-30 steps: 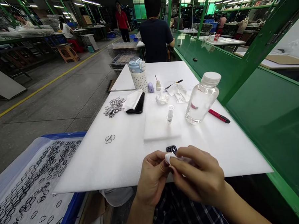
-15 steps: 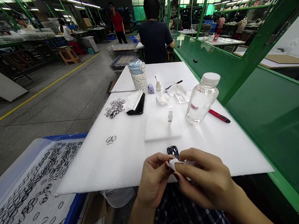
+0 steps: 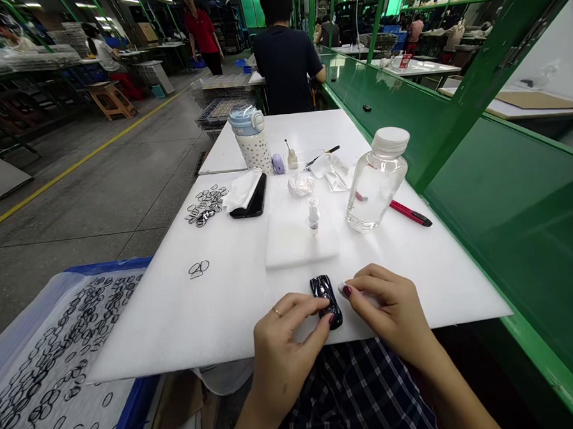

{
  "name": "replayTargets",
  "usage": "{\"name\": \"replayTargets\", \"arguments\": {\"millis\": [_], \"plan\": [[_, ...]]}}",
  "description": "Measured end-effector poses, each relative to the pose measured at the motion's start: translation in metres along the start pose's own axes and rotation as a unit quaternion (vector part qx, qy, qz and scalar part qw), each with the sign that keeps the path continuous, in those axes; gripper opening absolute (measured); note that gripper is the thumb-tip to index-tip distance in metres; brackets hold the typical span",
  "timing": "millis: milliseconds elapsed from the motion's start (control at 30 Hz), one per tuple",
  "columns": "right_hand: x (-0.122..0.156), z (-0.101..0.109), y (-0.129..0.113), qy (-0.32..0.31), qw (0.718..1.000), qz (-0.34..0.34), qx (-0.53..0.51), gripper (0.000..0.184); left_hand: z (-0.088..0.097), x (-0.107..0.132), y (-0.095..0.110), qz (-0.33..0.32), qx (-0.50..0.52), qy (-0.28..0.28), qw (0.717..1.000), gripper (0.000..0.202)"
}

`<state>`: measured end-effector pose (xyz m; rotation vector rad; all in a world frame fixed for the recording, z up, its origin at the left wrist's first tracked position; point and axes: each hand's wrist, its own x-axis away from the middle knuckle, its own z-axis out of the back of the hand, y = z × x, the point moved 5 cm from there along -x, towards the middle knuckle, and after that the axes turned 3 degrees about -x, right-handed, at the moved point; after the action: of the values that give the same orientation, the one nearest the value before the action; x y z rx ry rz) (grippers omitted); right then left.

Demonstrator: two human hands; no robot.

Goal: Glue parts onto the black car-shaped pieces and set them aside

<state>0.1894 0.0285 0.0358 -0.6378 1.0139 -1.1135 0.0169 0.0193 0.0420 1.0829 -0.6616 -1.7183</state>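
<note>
Left hand (image 3: 286,346) half-curled, touching one glossy black piece (image 3: 326,300). Right hand (image 3: 385,308) pinches one crumpled white wipe (image 3: 352,294).

Glossy black plastic piece (image 3: 326,301) at 6 o'clock, smooth; matt white foam sheet (image 3: 177,322) under it; soft white paper or cloth wipe (image 3: 352,292) just right. Smooth clear plastic bottle (image 3: 375,184) at 1 o'clock; glossy green-painted panel (image 3: 508,228) at 3 o'clock.
</note>
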Motion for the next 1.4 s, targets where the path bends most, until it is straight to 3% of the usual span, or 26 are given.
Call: {"name": "replayTargets", "arguments": {"millis": [100,200,533,1000,1100,1200,1267,1400], "plan": [[0.000,-0.005,0.001,-0.067,0.997,-0.027,0.002,0.015,-0.007,0.002,0.004,-0.058,-0.068,0.003,0.996,0.016],[-0.001,-0.005,0.000,-0.102,0.994,-0.041,0.018,0.012,-0.009,0.002,0.001,-0.034,-0.097,-0.012,0.995,0.017],[-0.002,-0.003,0.000,-0.115,0.992,-0.049,0.025,0.008,-0.005,0.002,-0.012,0.081,-0.073,-0.042,0.993,0.024],[-0.001,-0.004,0.001,-0.120,0.989,-0.074,0.040,0.008,-0.004,-0.006,-0.010,0.092,-0.071,-0.069,0.991,0.026],[0.001,-0.001,0.000,-0.101,0.994,-0.041,0.021,0.010,-0.001,-0.015,-0.010,0.073,-0.072,-0.149,0.984,0.043],[0.005,0.007,-0.002,-0.026,1.000,-0.004,0.002,0.012,-0.006,-0.021,-0.008,0.004,-0.065,-0.265,0.962,0.063],[0.010,0.010,-0.003,0.030,0.999,0.019,0.018,0.011,-0.009,-0.023,-0.010,-0.018,-0.076,-0.256,0.964,0.060],[0.020,0.006,-0.006,0.067,0.992,0.080,0.073,0.015,-0.010,-0.020,-0.015,-0.010,-0.127,-0.146,0.981,0.044]]}}
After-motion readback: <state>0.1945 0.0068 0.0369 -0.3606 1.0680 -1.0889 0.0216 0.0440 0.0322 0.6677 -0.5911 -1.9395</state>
